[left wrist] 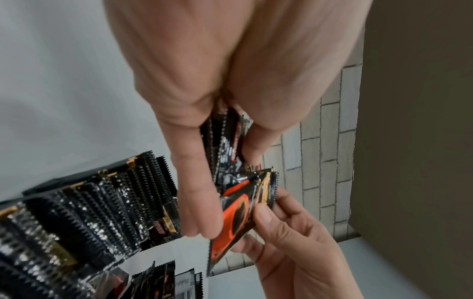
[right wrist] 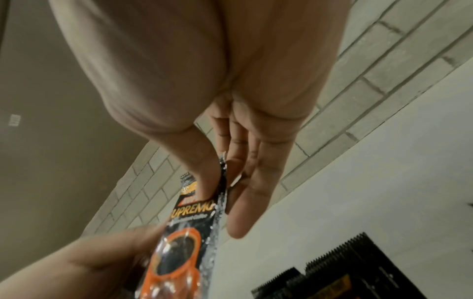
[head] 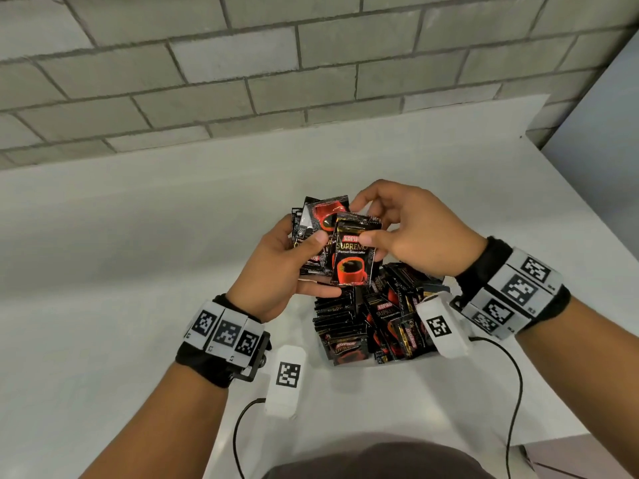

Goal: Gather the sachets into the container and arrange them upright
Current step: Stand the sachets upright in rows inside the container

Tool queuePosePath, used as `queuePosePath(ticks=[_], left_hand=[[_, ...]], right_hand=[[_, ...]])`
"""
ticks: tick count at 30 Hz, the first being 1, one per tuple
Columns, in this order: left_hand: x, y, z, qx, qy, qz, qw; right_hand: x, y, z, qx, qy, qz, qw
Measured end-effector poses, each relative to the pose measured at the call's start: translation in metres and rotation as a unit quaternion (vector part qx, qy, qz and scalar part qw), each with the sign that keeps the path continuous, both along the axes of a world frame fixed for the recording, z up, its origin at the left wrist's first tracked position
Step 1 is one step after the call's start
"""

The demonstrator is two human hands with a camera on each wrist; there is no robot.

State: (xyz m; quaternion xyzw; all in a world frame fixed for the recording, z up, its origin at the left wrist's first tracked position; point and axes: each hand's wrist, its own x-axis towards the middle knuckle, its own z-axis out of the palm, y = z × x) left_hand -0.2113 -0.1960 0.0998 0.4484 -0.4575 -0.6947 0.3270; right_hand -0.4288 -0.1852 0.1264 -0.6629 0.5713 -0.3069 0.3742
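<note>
Above the white table, my left hand (head: 294,261) grips a small stack of black coffee sachets (head: 313,223), thumb across the front. My right hand (head: 397,229) pinches one black-and-red sachet (head: 352,257) by its top edge, held upright in front of that stack. The left wrist view shows the stack (left wrist: 225,145) clamped between thumb and fingers and the single sachet (left wrist: 238,214) beside the right hand's fingers (left wrist: 276,224). In the right wrist view the pinched sachet (right wrist: 194,232) hangs below my thumb. Below the hands, many sachets (head: 366,323) stand packed together; the container's walls are hard to make out.
A white table (head: 138,254) runs back to a grey block wall (head: 242,81). White tagged sensor boxes (head: 287,375) hang from both wrists with black cables (head: 242,430) trailing to the table's near edge. A few loose sachets (left wrist: 163,281) lie flat near the packed rows.
</note>
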Motion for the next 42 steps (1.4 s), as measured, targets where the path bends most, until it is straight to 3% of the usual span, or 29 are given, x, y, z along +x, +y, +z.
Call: queuePosePath(ticks=[4, 10, 17, 24, 32, 35, 38, 42], left_hand=[[0.001, -0.003, -0.002, -0.016, -0.018, -0.008, 1.000], [0.021, -0.016, -0.004, -0.027, -0.014, 0.070, 0.997], [0.029, -0.014, -0.009, -0.026, -0.008, 0.073, 0.997], [0.034, -0.010, -0.014, -0.020, -0.015, 0.065, 0.998], [0.034, -0.009, -0.011, -0.014, -0.016, 0.063, 0.998], [0.031, -0.011, -0.011, -0.029, -0.045, 0.037, 0.998], [0.030, -0.016, -0.007, -0.122, -0.120, -0.018, 0.985], [0.029, -0.025, 0.010, -0.229, -0.239, -0.203, 0.921]], right_hand=[[-0.011, -0.002, 0.005, 0.017, 0.023, -0.008, 1.000], [-0.037, -0.009, 0.001, -0.023, 0.125, -0.052, 0.991], [-0.026, -0.012, -0.041, -0.009, 0.245, 0.040, 0.969], [-0.015, -0.022, -0.045, -0.077, 0.247, 0.036, 0.965], [-0.005, -0.017, -0.066, -0.020, 0.270, 0.054, 0.961], [-0.007, -0.021, -0.063, -0.013, 0.240, 0.022, 0.970], [-0.009, -0.025, -0.060, 0.007, 0.267, 0.009, 0.964], [-0.011, -0.026, -0.057, 0.005, 0.306, -0.002, 0.952]])
